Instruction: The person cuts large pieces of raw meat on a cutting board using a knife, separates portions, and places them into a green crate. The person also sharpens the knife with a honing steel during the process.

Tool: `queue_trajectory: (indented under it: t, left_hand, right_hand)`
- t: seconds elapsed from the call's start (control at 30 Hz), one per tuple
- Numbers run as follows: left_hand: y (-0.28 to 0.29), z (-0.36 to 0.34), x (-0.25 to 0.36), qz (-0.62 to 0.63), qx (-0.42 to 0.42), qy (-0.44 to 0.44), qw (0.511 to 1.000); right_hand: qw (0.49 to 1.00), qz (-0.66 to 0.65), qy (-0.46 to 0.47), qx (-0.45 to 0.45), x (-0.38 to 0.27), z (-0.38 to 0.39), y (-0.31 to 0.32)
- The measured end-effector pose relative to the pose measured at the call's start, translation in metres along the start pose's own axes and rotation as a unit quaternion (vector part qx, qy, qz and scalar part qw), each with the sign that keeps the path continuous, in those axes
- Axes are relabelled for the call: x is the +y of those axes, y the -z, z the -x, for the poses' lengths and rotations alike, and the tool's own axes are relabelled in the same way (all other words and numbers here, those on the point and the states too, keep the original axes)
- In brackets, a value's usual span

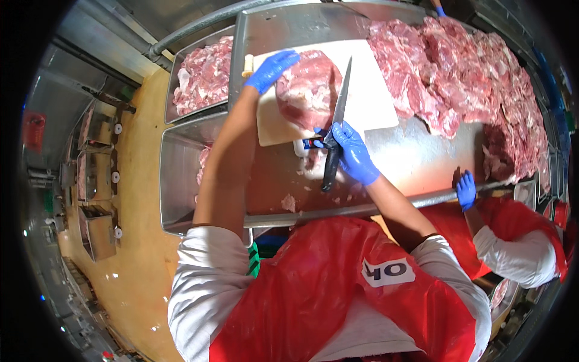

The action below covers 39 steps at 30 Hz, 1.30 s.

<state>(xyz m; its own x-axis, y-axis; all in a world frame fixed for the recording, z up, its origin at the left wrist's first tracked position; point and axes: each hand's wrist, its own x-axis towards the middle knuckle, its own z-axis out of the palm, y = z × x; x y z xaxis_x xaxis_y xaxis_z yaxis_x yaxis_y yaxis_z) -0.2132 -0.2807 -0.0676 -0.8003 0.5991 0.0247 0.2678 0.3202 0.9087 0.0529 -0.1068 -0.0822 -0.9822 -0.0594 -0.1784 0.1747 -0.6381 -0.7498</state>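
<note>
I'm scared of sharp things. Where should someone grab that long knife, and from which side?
By the dark handle of the knife, coming from the person's near side. The thin blade points away over the white cutting board, so the handle end is the blunt one. The right hand already grips there.

Open: bare steel table top (416, 160) right of the white plastic cutting board (374, 99).
Blocked: heaped raw red meat (458, 72) beyond the board's right edge; co-worker's blue-gloved hand (465, 189) on the table rail.

a steel table (416, 157) carries a white cutting board (374, 99), a large heap of raw pink meat (458, 72), and scattered meat scraps (289, 202).
</note>
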Motion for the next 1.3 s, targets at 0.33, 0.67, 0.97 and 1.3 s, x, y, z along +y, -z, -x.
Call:
queue_trajectory:
  t: [0.33,0.67,0.97,1.3]
  left_hand:
    - [-0.021,0.065,-0.029,0.093,0.006,-0.042,0.995]
    - [-0.136,0.222,0.037,0.227,0.325,0.005,0.918]
    - [0.007,0.364,0.000,0.044,0.507,0.076,0.858]
    - [0.041,0.604,-0.030,-0.051,0.682,0.273,0.677]
  right_hand:
    - [0.986,0.002,0.164,-0.008,-0.034,-0.028,0.004]
    - [0.987,0.158,0.002,-0.013,-0.038,-0.006,0.058]
    - [0.923,0.302,0.000,-0.238,0.064,-0.050,-0.178]
    - [0.940,0.241,-0.071,-0.233,-0.005,0.027,-0.059]
